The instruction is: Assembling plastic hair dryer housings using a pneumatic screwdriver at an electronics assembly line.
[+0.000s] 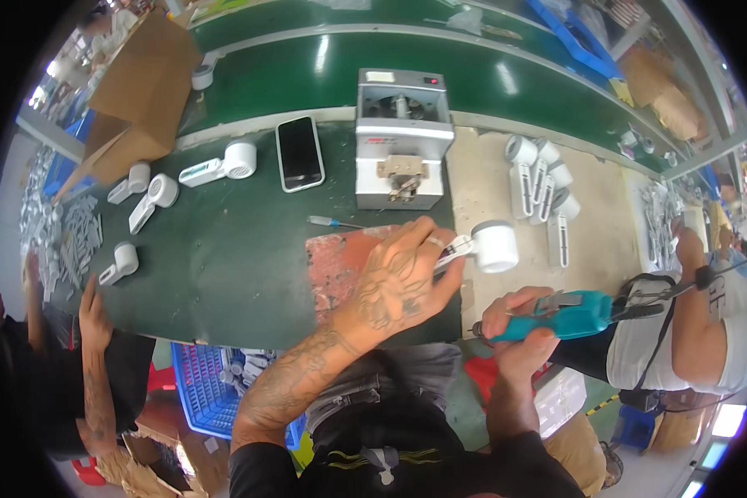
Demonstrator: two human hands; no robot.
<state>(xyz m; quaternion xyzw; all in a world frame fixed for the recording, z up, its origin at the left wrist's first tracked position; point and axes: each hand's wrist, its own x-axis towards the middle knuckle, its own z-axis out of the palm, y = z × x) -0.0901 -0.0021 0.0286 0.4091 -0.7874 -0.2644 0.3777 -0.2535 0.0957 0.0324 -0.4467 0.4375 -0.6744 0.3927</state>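
Observation:
My left hand [398, 282] is closed on the handle of a white handheld device with a round head [495, 246], which looks like a fabric shaver. The head points right, and the fingers hide part of the handle. Below and to the right, my right hand [516, 334] wraps round a teal electric screwdriver [574, 316]. Its tip points left, apart from the device, and its cable runs off to the right. Under my left hand lies a worn red mat [330, 270]. A small blue-handled screwdriver [327, 222] rests just beyond the mat.
A grey metal machine [402, 141] stands at the bench's middle, beside a phone [300, 153]. Several similar white devices [539, 178] cluster at right; others [224, 163] lie left. A cardboard box [145, 83] sits far left, a blue basket [199, 390] below. Co-workers' arms [96, 365] show at both sides.

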